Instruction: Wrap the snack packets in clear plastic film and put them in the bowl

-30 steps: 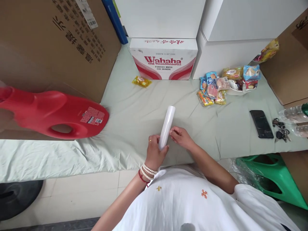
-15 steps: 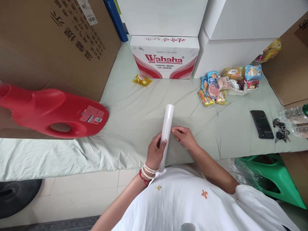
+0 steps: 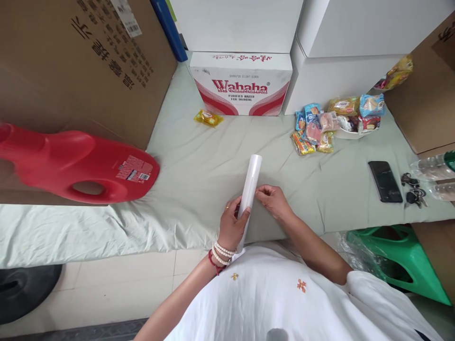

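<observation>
A white roll of thin plastic film points away from me over the pale green sheet. My left hand, with bead bracelets on its wrist, is wrapped around the roll's near end. My right hand sits just right of the roll, its fingertips pinched at the roll's side, on what looks like the film's edge.
A red jug lies on its side at the left in front of a large cardboard box. A Wahaha carton and white boxes stand at the back. Snack packets, a phone and keys lie right. A green stool stands lower right.
The roll has tilted slightly, its far end swinging a little right. My right hand's fingertips have stayed pinched at its side. My left hand keeps its grip.
</observation>
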Demonstrator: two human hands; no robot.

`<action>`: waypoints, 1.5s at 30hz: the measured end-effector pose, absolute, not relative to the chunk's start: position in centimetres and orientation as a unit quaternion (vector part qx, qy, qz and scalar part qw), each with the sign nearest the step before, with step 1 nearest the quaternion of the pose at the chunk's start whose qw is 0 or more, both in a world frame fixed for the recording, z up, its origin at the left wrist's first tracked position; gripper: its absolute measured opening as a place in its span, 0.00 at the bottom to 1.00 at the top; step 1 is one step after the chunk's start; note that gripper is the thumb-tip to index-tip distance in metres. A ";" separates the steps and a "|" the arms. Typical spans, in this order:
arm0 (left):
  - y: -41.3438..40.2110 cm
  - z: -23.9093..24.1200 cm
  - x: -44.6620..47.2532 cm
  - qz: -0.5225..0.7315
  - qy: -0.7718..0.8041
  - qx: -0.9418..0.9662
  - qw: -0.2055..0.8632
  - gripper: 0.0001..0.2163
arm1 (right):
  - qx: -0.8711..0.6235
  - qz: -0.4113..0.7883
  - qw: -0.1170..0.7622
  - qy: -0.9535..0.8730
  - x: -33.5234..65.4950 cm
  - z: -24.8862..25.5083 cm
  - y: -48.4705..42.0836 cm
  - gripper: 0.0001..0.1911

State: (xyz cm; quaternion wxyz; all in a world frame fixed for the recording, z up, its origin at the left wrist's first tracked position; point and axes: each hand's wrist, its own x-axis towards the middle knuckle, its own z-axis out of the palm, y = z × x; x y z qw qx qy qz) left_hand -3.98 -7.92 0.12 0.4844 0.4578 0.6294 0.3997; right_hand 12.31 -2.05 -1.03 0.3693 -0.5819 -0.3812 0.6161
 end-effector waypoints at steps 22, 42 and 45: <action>-7.2 0.4 -4.2 0.474 0.558 0.263 0.629 0.25 | -0.537 0.705 0.347 -0.308 13.1 0.6 -2.2 0.24; -6.5 0.7 -4.4 0.505 0.546 0.231 0.627 0.27 | -0.544 0.698 0.334 -0.324 13.4 1.0 -1.6 0.16; -6.5 0.7 -4.3 0.502 0.541 0.232 0.634 0.26 | -0.529 0.713 0.328 -0.323 13.3 1.2 -1.7 0.22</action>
